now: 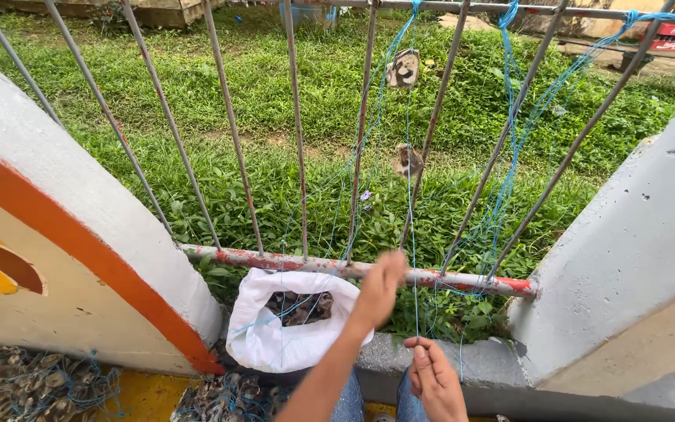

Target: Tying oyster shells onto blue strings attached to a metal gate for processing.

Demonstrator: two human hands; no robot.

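My left hand [380, 287] reaches up to the rusty lower rail [314, 264] of a metal railing, fingers closed around thin blue string [409, 195] that hangs from the top bar. Lower down, my right hand [433, 380] pinches the same string between its fingertips. Two shells [404, 69] are tied along the string, the second shell [408, 161] hanging below the first. A white plastic bag [275, 336] holding more shells sits open just left of my left hand.
Vertical railing bars [298, 133] stand ahead, with grass [275, 94] beyond. More blue string [509, 156] tangles on the right bars. White concrete walls [634, 242] flank both sides. Strung shells [33, 383] lie piled at lower left.
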